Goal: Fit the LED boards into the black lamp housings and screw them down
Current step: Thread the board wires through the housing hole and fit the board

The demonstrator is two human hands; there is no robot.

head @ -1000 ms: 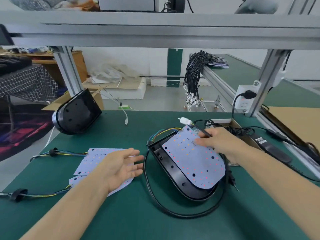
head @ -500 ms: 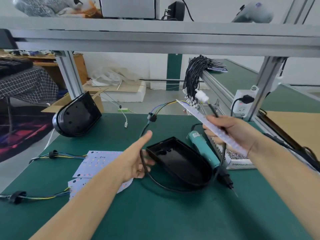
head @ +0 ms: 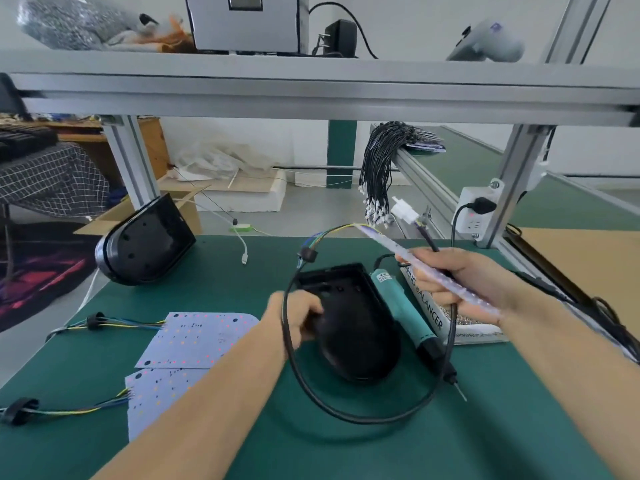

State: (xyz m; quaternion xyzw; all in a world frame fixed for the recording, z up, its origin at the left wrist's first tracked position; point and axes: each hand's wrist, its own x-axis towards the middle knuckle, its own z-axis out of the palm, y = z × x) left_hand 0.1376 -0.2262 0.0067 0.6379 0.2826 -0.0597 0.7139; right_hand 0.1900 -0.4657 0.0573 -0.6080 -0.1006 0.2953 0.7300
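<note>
Left hand (head: 298, 315): forearm reaches in from lower left, fingers curled over the left rim of the black lamp housing (head: 349, 323), gripping it. Housing lies on the green mat (head: 485, 427), open side up, rounded end toward the camera.

Right hand (head: 460, 282): raised above and right of the housing, fingers closed around an LED board (head: 429, 268) seen nearly edge-on, tilted, far end up and left. Same hand also grips a black cable (head: 349, 415); its white connector (head: 403, 210) sticks up past the board's top end. Cable drops from the hand and loops wide round the housing's near end, passing over the left wrist. Coloured wires (head: 325, 233) run from the board's top end down to a black grommet (head: 308, 254) just behind the housing.

Just right of the housing: teal electric screwdriver (head: 403, 310) lying flat, bit toward the camera. Beyond that, a white box (head: 450, 323) printed "SPRING BALANCER", partly hidden under the right hand.

Left of the housing: two spare LED boards (head: 197, 341) flat on the mat, overlapping, their wire tails and grommets trailing left. Far left of the housing, a second black housing (head: 145, 242) tipped up on its edge at the mat's back corner.

Aluminium frame shelf (head: 311, 95) crosses overhead. Behind and right of the housing: bundle of black leads (head: 377, 174) hanging off a rail, wall socket (head: 476, 214) with a plug in it. Cardboard and plastic on the floor beyond the bench.
</note>
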